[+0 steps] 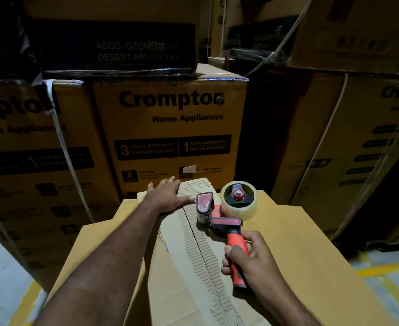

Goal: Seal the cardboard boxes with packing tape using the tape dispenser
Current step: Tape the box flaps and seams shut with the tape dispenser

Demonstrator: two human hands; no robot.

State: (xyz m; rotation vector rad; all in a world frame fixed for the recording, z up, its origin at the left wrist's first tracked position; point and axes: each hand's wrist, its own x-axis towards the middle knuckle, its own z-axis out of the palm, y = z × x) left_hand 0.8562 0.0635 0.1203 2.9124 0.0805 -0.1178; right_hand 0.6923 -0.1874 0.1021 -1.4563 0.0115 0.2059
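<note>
Cardboard box (287, 243) top, left hand (167, 192) flat with spread fingers near its far edge, right hand (252, 260) gripping tape dispenser (226, 220) handle beside centre seam (200, 243).

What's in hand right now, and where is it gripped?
The right hand grips the tape dispenser by its orange handle. The left hand holds nothing; it rests flat on the cardboard box top.

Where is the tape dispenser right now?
Head view, right of centre: the dispenser sits on the box top beside the seam, its handle gripped by the right hand, its front end just right of the left hand.
</note>
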